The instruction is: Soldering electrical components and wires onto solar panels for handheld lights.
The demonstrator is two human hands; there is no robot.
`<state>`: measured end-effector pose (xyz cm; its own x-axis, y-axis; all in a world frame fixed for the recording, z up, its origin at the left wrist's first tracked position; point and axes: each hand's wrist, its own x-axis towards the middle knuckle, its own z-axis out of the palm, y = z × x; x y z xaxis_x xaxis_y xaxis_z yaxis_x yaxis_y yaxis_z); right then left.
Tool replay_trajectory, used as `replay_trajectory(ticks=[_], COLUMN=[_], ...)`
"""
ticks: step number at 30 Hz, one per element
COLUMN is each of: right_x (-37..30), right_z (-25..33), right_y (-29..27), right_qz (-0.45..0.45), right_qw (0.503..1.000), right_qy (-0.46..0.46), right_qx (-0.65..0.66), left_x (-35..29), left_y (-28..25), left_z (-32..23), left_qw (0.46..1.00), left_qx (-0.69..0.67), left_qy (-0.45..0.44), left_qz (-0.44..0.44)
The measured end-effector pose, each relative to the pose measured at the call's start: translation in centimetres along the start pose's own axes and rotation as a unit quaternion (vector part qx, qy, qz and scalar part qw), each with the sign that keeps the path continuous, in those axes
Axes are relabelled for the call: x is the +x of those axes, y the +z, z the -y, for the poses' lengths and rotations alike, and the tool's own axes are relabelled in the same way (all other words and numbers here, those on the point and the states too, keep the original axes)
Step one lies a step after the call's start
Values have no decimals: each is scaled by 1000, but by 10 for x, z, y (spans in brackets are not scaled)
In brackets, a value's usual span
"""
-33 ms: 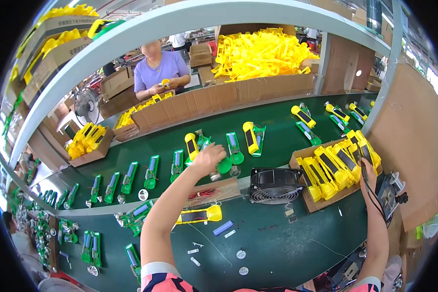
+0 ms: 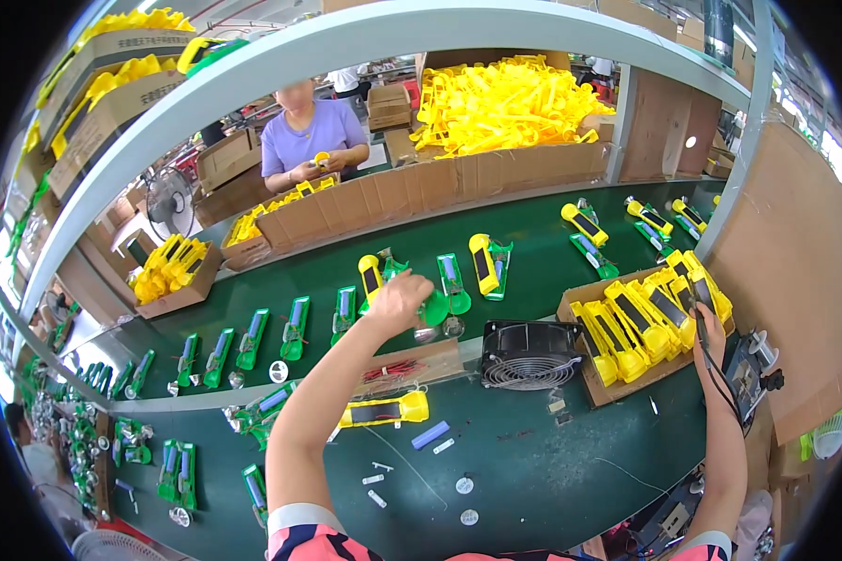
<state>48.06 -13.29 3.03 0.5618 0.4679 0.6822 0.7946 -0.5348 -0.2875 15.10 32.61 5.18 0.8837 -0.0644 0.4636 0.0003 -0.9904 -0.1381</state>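
Note:
My left hand (image 2: 399, 301) reaches over the back green strip, fingers curled round a green flashlight shell (image 2: 434, 309). A clear lens or reflector shows below that shell, partly hidden by the hand. Just behind the hand lies a yellow flashlight shell with a dark panel (image 2: 370, 279), and to its right another green shell with a blue battery (image 2: 451, 277). My right hand (image 2: 710, 327), at the right end of a carton of yellow shells (image 2: 631, 323), is closed round a dark pen-like tool with a black cable, apparently a soldering iron (image 2: 702, 325).
A black fan (image 2: 530, 355) stands between the hands. Near me lie a yellow shell (image 2: 385, 409), a blue battery (image 2: 430, 435) and small white parts. Green shells (image 2: 295, 327) line the strip leftward. A long carton wall (image 2: 421, 187) runs behind; a person sits beyond.
My left hand and the green shell shift very slightly, and the clear part under it turns a little. The right hand stays by the carton.

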Motion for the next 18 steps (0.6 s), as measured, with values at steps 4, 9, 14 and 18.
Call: replay_trajectory(ticks=[4,9,14,18], right_x=[-13,-87,-161,-189], right_z=[42,97,197,223], right_y=[-30,-75,-44,-32], right_qz=[-58,-78,-63,87], right_qw=[997,991,949,965], right_qy=[13,34,85,48], right_qx=[53,100,297,243], left_x=[-15,-71,-146,-138], left_y=[-99,-133,-78,-83], left_z=[-69,-214,-300,-292], left_qw=[998,986,946,916], left_qx=[24,-52,-147,-284], left_qy=[-60,20,-23,-105], left_qz=[-17,159,287,263])
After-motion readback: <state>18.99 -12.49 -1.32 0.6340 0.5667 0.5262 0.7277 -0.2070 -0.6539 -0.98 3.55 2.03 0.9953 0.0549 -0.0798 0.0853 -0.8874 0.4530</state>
